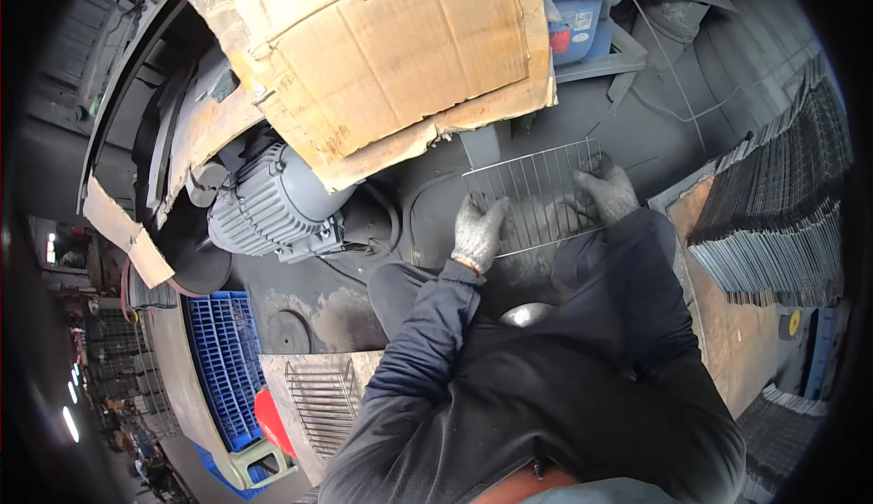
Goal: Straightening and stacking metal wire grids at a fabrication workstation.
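A person in a dark jacket, seen from above, holds a small wire grid panel (536,196) with both gloved hands. The left hand (477,231) grips the panel's lower left corner, fingers wrapped over the edge wires. The right hand (605,193) clasps the panel's right side, fingers curled over the wires there. The panel lies nearly flat between the hands, above a dark, grimy work surface (427,186).

Just to the left of the left hand sits a grey electric motor (273,204) with ribbed housing, and above it a worn cardboard sheet (382,49) overhangs. To the right of the right hand, well within reach, a tall stack of wire grids (773,222) leans on a rusty board. Below and left of the left hand, nearer the person's body, another wire grid (320,399) rests on a pale slab, beside a blue plastic crate (218,358).

The step in hand looks like positioning or checking a single panel with both hands. The next move probably calls for keeping both grips even, so the light frame stays level and does not twist while it is carried.
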Action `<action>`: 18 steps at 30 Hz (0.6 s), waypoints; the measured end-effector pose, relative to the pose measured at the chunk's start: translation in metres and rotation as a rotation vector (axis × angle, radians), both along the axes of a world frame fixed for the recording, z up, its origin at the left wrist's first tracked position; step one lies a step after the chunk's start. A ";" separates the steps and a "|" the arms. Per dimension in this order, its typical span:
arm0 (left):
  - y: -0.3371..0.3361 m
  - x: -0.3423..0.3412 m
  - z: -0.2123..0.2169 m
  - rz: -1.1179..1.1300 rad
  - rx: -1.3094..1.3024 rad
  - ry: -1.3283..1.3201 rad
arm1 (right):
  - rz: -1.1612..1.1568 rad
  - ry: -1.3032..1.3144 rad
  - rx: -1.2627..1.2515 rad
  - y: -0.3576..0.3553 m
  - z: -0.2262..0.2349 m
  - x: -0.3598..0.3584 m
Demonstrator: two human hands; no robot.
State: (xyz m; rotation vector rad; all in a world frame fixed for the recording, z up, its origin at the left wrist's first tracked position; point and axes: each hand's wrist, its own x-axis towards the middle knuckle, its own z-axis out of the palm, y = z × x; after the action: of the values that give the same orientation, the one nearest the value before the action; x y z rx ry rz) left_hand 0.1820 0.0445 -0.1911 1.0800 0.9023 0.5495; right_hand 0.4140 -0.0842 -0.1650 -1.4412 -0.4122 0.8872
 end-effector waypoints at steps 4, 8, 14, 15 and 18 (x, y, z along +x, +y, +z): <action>0.014 -0.030 -0.026 0.116 0.001 -0.054 | 0.114 0.001 -0.109 0.031 -0.003 -0.026; 0.030 -0.063 -0.027 0.085 -0.060 -0.009 | 0.167 -0.262 -0.257 0.059 -0.033 -0.052; 0.013 0.001 -0.024 0.047 -0.002 -0.116 | -0.040 0.013 0.035 0.011 -0.019 -0.006; 0.013 0.000 -0.029 -0.006 0.063 -0.023 | -0.057 0.078 0.043 0.011 -0.019 -0.002; 0.015 -0.010 -0.009 0.119 0.004 -0.032 | 0.004 -0.100 -0.012 0.021 -0.036 -0.009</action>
State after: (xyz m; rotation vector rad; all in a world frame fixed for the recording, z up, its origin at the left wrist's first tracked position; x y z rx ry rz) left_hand 0.1722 0.0593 -0.2006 1.0224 0.9419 0.6660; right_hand 0.4045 -0.0628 -0.2012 -1.5005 -0.4851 0.8243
